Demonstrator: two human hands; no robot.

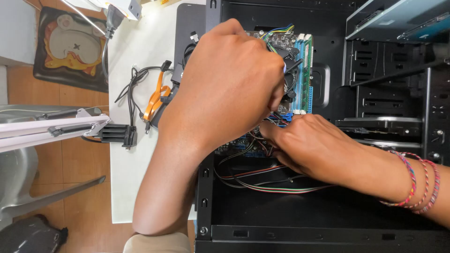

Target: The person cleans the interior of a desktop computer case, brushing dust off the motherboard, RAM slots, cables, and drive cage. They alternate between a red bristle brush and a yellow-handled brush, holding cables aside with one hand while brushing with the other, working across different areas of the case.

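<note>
A: Start nearest. What lies at the bottom?

B: The black computer case (262, 232) lies open on its side, its bare floor closest to the camera. A bundle of thin wires (272, 187), red, white, green and black, runs across that floor toward the circuit board.

A: And the hands?

B: Both are inside the case. The left hand (229, 86) reaches in from the near left, curled into a loose fist above the circuit board (243, 145). Its fingers are folded under, so I cannot tell whether they grip anything. The right hand (314, 145) comes in from the right, with braided bracelets (417, 185) on the wrist. Its fingers (272, 133) are pinched together down at the wires, near a blue connector (283, 117) on the board; what they pinch is hidden.

A: Further in?

B: Behind the left hand sits a cooling fan (288, 58) with blue and white memory slots (304, 75) just beside it. Drive bays (393, 84) fill the right end of the case.

A: Outside the case?

B: A white desk (136, 164) carries it. On the desk lie an orange flat cable (153, 98) and black cables (133, 84), well apart from the hands.
</note>
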